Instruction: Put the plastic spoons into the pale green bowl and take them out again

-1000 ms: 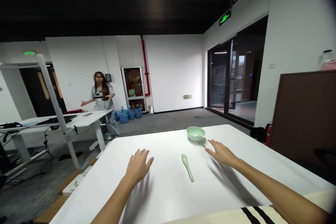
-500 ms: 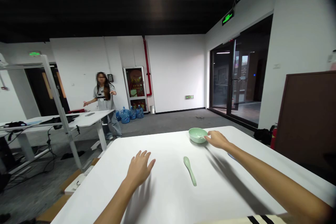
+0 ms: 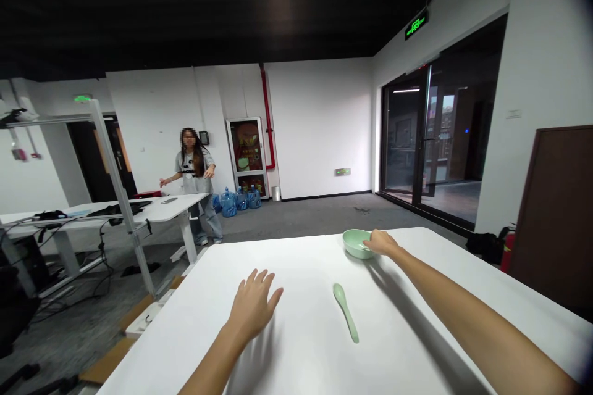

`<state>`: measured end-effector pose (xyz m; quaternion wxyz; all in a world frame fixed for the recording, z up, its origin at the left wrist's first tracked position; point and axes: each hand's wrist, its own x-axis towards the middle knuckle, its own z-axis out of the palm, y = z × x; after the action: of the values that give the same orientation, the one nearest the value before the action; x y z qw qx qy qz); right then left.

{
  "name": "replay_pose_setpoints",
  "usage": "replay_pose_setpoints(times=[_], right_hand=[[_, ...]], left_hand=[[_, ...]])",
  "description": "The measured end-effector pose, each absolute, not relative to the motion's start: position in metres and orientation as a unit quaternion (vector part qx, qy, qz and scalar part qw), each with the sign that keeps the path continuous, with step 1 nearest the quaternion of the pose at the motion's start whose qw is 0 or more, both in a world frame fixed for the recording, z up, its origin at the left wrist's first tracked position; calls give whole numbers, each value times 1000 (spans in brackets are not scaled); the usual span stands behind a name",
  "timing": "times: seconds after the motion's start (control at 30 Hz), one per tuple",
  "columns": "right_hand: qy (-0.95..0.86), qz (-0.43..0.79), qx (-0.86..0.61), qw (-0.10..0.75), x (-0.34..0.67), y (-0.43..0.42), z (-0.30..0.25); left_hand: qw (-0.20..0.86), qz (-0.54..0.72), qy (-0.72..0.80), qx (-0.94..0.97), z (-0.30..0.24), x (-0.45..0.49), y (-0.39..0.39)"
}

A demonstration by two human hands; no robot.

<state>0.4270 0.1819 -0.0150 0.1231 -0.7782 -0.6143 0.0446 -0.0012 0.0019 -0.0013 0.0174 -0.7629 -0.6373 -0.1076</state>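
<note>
On the bench (image 3: 303, 345), a green spoon (image 3: 345, 311) lies between the open left hand (image 3: 254, 303) and the right hand (image 3: 384, 242), gripping a green bowl (image 3: 356, 251).

On my feed, I look over a white table (image 3: 306, 302) to a white wall (image 3: 319, 129) beneath a black ceiling (image 3: 208, 12), with grey flooring (image 3: 306, 216) between. To the right I see black-framed glass doors (image 3: 402, 148), a green-lit exit sign (image 3: 416, 25) above and a bright window (image 3: 448, 105) beyond. A red pipe (image 3: 267, 111) bends beside a fire-hydrant cabinet (image 3: 245, 147); a white desk (image 3: 178, 207) stands left.
</note>
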Motion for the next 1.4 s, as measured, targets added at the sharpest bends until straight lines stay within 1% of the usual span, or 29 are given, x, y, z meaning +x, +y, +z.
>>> replay_pose_setpoints(times=[0.4,0.67,0.8,0.93,1.13,1.27,1.4], right_hand=[[-598,62,-793,98,422,209,-34],[-596,62,-793,107,424,214,-40],[-596,61,-793,111,425,211,-35],[-604,58,-788,109,430,195,-13],[-631,37,-765,126,460,149,21],[-624,28,-770,133,491,119,25],[-601,21,-788,132,524,96,14]], left_hand=[[12,-82,-641,-763,1,3,4],[3,-100,-639,-763,-3,0,6],[11,-112,-636,-764,-6,-1,8],[17,-113,-631,-767,-6,0,8],[32,-94,-625,-774,-2,2,6],[34,-100,-625,-774,-2,2,4],[39,-100,-626,-772,-1,1,2]])
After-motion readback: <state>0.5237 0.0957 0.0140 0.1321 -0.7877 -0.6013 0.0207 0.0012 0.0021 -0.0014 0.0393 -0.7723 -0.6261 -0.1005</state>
